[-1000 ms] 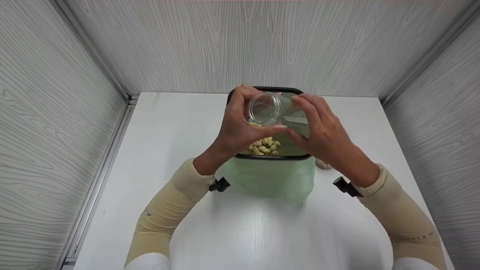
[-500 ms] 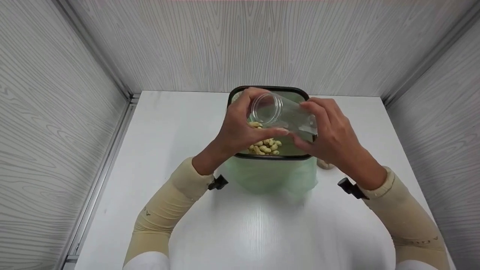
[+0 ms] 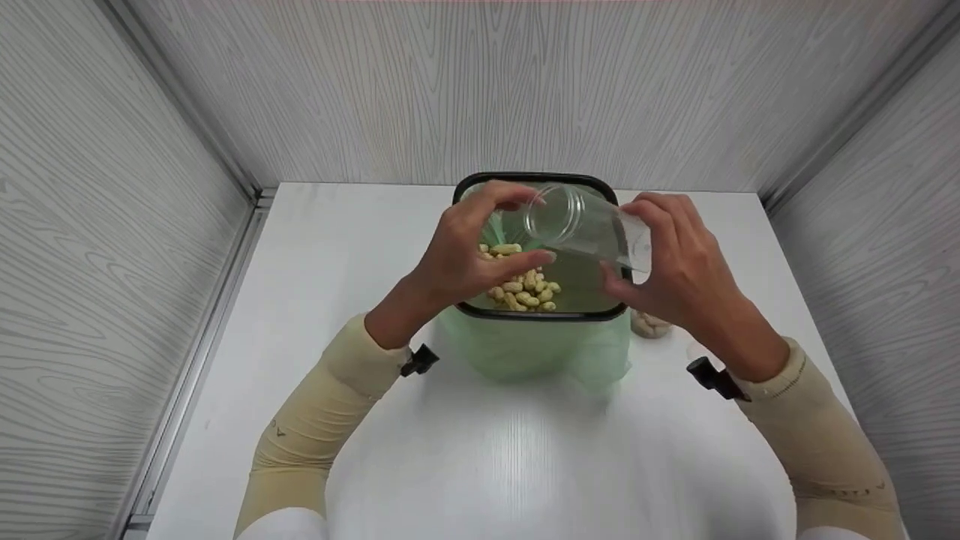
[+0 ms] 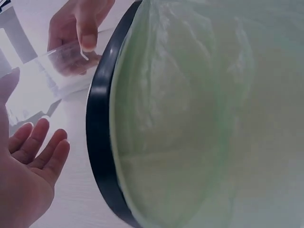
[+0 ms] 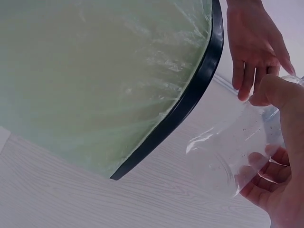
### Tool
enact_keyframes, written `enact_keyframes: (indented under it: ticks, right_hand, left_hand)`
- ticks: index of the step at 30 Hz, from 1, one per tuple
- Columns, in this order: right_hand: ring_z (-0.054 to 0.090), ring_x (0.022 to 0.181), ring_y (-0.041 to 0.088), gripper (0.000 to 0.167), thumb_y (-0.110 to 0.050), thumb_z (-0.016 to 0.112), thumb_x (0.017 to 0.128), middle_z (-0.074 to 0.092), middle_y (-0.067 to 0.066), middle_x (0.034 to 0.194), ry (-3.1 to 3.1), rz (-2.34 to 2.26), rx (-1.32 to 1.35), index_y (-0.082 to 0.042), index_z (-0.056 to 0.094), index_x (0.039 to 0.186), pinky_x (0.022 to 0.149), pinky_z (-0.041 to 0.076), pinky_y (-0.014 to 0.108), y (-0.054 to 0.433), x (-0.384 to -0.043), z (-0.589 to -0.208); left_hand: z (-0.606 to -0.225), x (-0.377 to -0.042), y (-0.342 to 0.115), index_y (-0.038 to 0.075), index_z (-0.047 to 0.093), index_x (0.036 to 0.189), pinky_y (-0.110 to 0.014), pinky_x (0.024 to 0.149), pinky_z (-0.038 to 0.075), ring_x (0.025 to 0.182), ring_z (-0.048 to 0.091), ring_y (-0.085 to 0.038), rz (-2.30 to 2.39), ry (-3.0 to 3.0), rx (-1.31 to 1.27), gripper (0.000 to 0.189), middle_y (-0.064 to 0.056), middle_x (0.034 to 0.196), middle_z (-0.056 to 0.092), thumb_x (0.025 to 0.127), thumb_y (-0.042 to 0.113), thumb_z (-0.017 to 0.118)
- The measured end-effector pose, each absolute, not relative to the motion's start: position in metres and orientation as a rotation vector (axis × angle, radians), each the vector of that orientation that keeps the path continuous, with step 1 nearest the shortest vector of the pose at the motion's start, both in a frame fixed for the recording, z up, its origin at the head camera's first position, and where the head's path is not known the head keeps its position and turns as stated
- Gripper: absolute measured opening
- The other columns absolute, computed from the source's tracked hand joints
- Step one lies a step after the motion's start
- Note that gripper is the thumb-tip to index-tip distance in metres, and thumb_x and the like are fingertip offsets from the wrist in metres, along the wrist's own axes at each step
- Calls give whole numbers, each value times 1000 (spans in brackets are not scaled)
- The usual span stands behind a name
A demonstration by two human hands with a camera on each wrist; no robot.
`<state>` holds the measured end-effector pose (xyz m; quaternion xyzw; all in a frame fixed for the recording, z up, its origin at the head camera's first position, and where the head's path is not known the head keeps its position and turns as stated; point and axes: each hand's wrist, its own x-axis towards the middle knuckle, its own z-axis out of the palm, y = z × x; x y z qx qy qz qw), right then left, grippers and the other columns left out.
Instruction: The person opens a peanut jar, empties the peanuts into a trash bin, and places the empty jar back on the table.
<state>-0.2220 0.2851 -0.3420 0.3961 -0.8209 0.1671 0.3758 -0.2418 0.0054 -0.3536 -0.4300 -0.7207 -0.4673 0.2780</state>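
Observation:
My right hand (image 3: pixel 682 262) grips a clear plastic jar (image 3: pixel 589 225) near its base and holds it tilted over a bin with a black rim (image 3: pixel 540 316). The jar's uncovered mouth points left, and nothing shows inside it. Close to that mouth is my left hand (image 3: pixel 465 247), its thumb and fingers spread. The left wrist view shows the left fingers (image 4: pixel 54 159) loose and apart from the jar. A pile of peanuts in the shell (image 3: pixel 529 289) lies inside the bin, partly covered by the left hand. A pale green plastic bag (image 3: pixel 532 349) lines the bin and hangs over its outside.
Right of the bin, partly behind my right wrist, sits a small round container with pale brownish contents (image 3: pixel 651 325), their kind unclear. The bin stands on a white table (image 3: pixel 480 465), with wood-grain panels (image 3: pixel 480 90) behind and at both sides.
My right hand has drawn the jar to the right. The left hand, earlier around the jar's mouth, has come away from it slightly down and left. The peanuts look the same.

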Motion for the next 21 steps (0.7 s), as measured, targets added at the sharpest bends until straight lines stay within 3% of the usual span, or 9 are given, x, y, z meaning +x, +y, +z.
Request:
enact_keyframes:
  ticks: [6,15,18,21]
  right_hand:
    - [60,104,44,65,-14,83,74,62,29,117,-2127,461,934,8,52,127,81,57,61,298,-221,-344]
    - [59,101,39,68,-12,83,69,63,27,116,-2196,532,751,6,54,128,82,57,61,319,-218,-347]
    - [60,101,38,66,-13,82,71,63,27,116,-2211,542,693,6,54,127,81,56,56,325,-218,-350]
    - [61,101,37,64,-14,81,72,63,27,115,-2212,570,651,6,55,126,85,55,42,332,-218,-354]
  left_hand:
    - [-359,-246,-9,-5,60,128,-38,94,56,114,67,-25,-1127,-2044,-1083,50,-16,120,69,94,27,78]
    - [-374,-254,-29,-3,59,130,-40,89,57,104,65,-28,-912,-2197,-993,52,-16,115,66,98,36,72]
    - [-379,-255,-34,-2,59,131,-41,92,57,107,66,-29,-829,-2262,-946,53,-16,117,66,99,39,69]
    - [-381,-256,-39,-2,61,129,-43,97,56,112,65,-30,-779,-2331,-912,50,-17,118,66,100,38,67]
